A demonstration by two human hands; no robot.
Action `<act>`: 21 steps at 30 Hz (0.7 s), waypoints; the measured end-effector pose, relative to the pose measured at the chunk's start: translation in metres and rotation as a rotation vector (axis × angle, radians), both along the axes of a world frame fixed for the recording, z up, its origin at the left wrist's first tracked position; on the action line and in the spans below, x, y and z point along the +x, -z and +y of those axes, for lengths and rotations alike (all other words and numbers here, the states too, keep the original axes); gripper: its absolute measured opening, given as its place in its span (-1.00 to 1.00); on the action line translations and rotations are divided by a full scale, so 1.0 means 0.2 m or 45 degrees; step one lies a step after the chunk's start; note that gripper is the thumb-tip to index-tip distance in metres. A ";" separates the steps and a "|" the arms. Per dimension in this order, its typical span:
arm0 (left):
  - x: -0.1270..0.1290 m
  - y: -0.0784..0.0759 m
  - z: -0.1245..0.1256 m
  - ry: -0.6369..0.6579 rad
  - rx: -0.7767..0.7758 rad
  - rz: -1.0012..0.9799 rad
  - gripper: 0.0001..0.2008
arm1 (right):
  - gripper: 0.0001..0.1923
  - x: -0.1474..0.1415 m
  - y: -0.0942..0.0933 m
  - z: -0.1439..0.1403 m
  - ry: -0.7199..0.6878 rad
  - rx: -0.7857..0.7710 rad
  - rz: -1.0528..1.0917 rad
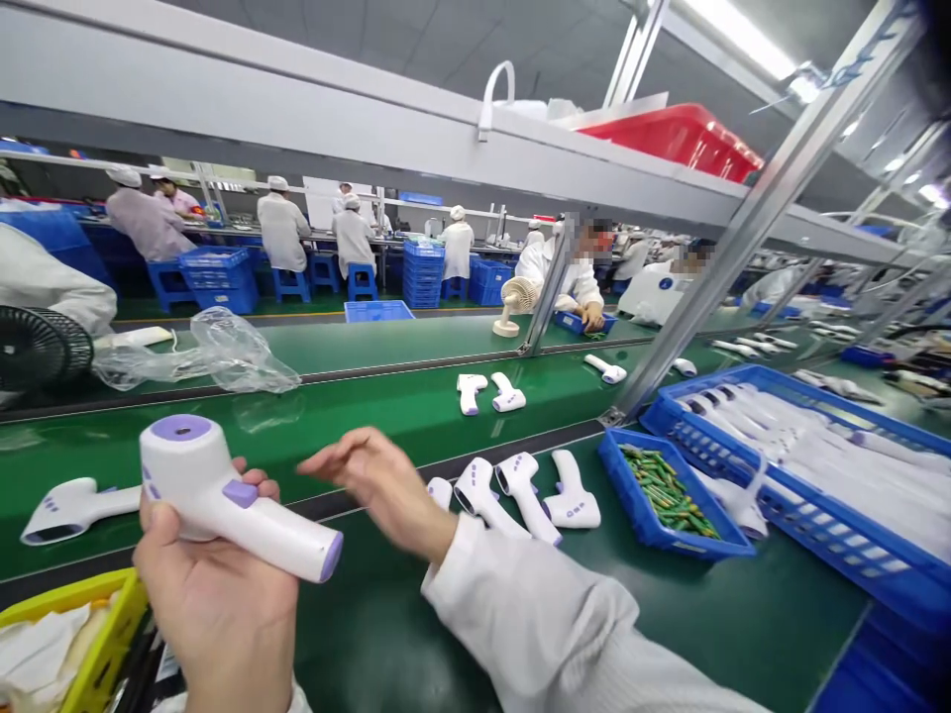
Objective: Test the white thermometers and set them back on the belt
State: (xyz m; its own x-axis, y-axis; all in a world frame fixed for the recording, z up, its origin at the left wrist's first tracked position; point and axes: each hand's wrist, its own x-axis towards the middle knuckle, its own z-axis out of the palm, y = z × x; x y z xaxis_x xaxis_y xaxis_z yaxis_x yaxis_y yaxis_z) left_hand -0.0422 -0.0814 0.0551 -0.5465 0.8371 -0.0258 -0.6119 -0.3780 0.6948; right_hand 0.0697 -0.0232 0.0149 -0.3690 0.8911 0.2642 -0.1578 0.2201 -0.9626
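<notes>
A white infrared forehead thermometer [193,480] with a purple trigger and purple end caps lies in my left hand [223,614], fingers and thumb wrapped around it. Its round purple face points upward and the handle slants down to the right. To the right of it, my right hand [378,485] is in the air, fingers stretched out, holding nothing. Beyond my right wrist, several similar thermometers [572,495] lie on the green bench; my arm partly hides some. Another thermometer [66,510] rests on the belt at the left, its handle end hidden behind my left hand.
A small blue tray [613,485] holds green cylinders; beside it stands a large blue basket [839,555] of white thermometers. A yellow bin [111,634] is at lower left. A metal post [713,277] and overhead shelf frame the bench. Co-workers sit beyond the green belt [386,396].
</notes>
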 end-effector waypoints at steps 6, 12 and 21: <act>0.02 -0.06 0.04 -0.242 -0.013 -0.299 -0.72 | -0.61 0.42 0.06 0.60 0.742 -0.079 -1.025; -0.01 0.03 0.08 -0.170 0.065 -0.273 -0.74 | -0.61 0.54 0.22 0.74 0.879 -0.307 -1.146; 0.01 0.08 0.09 0.019 0.100 -0.220 -0.68 | -0.39 0.42 0.08 0.58 0.473 -0.115 -0.298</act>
State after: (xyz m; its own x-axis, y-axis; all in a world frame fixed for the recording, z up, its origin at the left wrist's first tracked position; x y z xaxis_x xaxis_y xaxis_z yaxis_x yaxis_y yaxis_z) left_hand -0.0409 -0.0636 0.0391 -0.5274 0.8480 -0.0521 -0.7252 -0.4173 0.5477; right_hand 0.1533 0.0929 -0.0005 -0.0602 0.9901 0.1272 0.1403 0.1345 -0.9809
